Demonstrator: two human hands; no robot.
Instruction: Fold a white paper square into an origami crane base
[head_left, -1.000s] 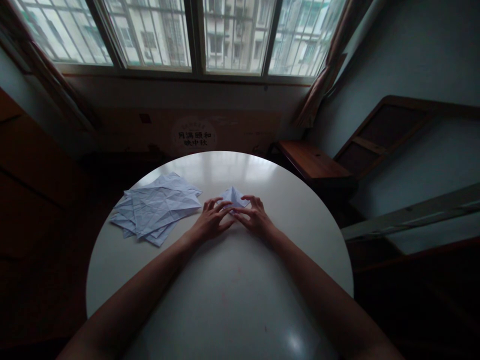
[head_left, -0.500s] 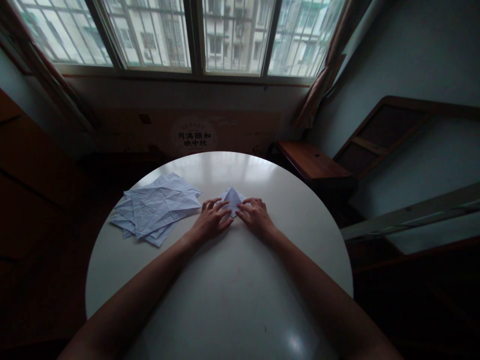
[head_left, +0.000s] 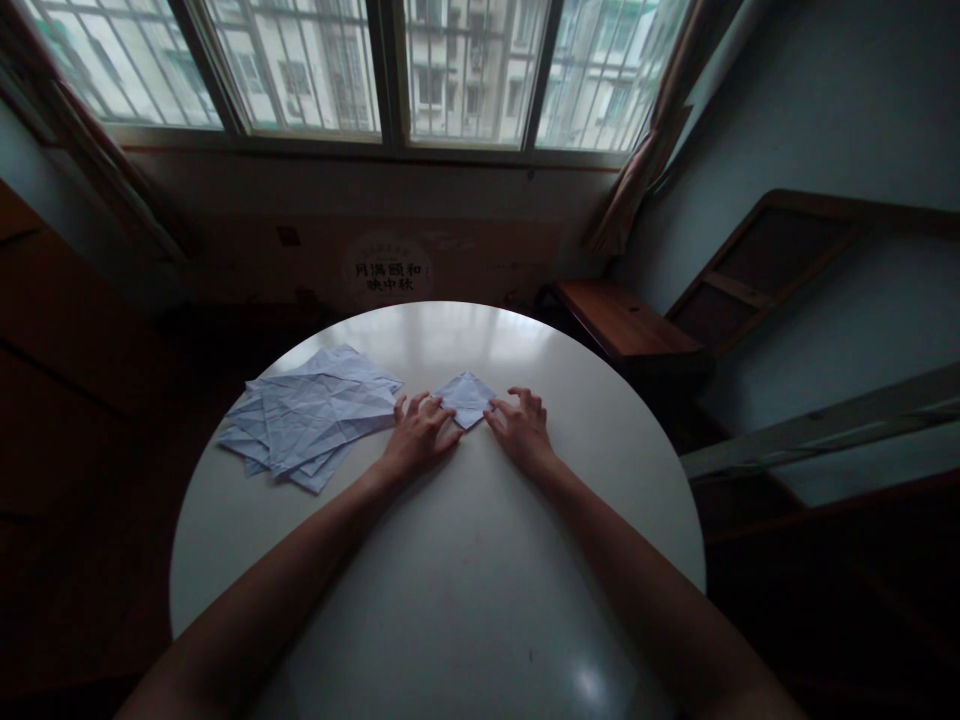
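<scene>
As I watch through the head camera, the folded paper [head_left: 466,400] lies on the round table [head_left: 450,580] between 2 hands, left hand [head_left: 420,435] at 1 side corner, right hand [head_left: 521,430] at the other, probably to steady it; fingers curl loosely apart, though I can't tell whether any pinch. Creased sheets [head_left: 322,410] lie leftward, seemingly leaving working room.

The folded paper [head_left: 466,398] is a pale bluish white, matched by the paper sheets [head_left: 322,410], whose surface carries a crisscross pattern of creases. Faint reddish specks mark the white tabletop [head_left: 450,540]; beyond, the bench [head_left: 622,315] is reddish brown, and black characters [head_left: 388,277] stand on the dim, brownish panel [head_left: 480,270].
</scene>
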